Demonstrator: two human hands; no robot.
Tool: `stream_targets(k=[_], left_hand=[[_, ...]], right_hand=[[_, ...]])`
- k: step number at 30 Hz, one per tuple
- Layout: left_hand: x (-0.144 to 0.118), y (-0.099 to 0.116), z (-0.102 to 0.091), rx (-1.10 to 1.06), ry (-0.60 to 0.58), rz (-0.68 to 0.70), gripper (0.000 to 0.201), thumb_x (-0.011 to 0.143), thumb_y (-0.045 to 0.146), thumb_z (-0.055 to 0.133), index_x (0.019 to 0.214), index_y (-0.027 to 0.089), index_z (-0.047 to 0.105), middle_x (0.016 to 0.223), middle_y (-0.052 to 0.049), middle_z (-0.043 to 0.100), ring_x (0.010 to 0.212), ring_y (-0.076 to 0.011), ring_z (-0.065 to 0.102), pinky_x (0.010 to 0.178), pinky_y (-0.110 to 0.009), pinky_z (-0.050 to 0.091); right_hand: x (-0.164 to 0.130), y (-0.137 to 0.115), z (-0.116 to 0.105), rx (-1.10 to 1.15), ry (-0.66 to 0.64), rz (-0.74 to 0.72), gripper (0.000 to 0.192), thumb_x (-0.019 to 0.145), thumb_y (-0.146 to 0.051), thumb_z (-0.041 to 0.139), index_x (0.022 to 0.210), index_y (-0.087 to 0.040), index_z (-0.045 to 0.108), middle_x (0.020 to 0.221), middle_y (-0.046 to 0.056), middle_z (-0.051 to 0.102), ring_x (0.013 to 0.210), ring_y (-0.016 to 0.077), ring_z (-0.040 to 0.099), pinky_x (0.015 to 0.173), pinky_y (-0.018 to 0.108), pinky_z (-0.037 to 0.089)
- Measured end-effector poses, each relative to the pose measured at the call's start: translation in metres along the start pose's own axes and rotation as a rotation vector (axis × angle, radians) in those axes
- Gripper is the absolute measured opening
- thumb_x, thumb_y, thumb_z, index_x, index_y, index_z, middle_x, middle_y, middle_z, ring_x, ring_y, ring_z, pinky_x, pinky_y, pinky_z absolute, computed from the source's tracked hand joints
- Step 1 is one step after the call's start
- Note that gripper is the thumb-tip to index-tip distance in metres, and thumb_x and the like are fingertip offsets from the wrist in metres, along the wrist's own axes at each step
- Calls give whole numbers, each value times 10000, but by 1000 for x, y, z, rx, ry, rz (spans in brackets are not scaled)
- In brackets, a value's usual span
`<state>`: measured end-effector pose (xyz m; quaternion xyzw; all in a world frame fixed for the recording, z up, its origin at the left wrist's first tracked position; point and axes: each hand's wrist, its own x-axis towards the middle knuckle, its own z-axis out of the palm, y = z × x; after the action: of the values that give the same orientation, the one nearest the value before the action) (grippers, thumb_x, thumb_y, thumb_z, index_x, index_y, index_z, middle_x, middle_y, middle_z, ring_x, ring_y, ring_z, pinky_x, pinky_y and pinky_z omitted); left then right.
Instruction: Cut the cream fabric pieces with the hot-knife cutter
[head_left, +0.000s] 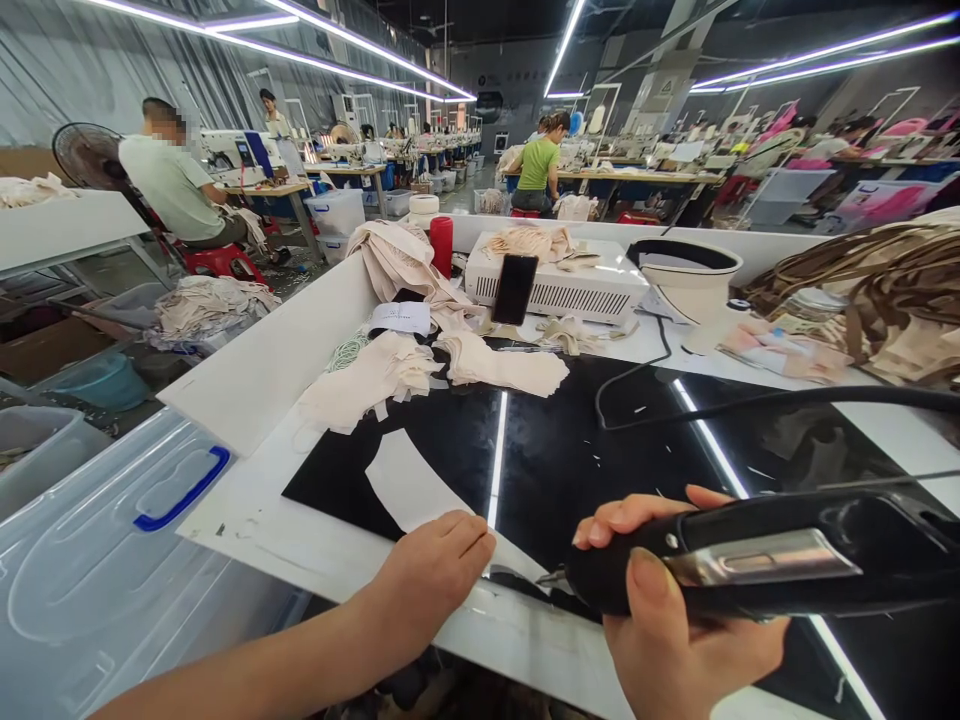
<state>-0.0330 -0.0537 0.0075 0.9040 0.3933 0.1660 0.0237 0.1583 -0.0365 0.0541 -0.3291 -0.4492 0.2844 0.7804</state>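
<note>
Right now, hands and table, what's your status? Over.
Left hand flat on the white fabric piece on the black mat. Right hand gripping the black tool, tip near the piece's edge. Cord trails across the mat.

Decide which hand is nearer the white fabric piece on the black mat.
Left. The left hand rests at the edge of the white fabric piece; the right hand holds the black tool off to its right.

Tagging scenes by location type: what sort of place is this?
Most likely a garment factory floor. Rows of sewing stations with seated workers run to the back, and beige cut fabric pieces pile up on the worktable. The right hand grips a black corded hand tool; the left hand presses a white piece.
</note>
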Motion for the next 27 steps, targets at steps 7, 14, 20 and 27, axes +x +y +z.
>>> stream_targets(k=[7,14,20,27], left_hand=[[-3,15,15,233,115,18,222,1064,225,576,1239,91,607,1123,-112,733,1002,-266,719,813,-364,605],[-6,30,15,312,171,-2,873,665,722,895,1289,180,614,1181,-154,741,1070,-307,711,892,-394,579],[-9,32,22,332,186,-8,934,644,759,877,1327,181,610,1224,-165,734,1119,-309,699,944,-387,561],[-12,32,30,291,158,-26,968,629,736,899,1365,185,595,1294,-174,702,1165,-318,684,979,-396,569]], right_hand=[[-5,-2,0,-4,-13,7,457,817,-168,807,1236,-221,631,816,-4,722,637,188,672,560,362,605],[-8,-3,-2,9,-16,30,456,822,-201,814,1238,-223,628,824,-4,716,650,192,671,592,368,606],[3,-4,3,16,12,43,452,810,-259,834,1214,-223,633,786,-15,710,613,185,647,546,362,593],[16,7,23,90,3,48,441,800,-277,839,1184,-237,627,767,-32,698,576,169,629,507,339,567]])
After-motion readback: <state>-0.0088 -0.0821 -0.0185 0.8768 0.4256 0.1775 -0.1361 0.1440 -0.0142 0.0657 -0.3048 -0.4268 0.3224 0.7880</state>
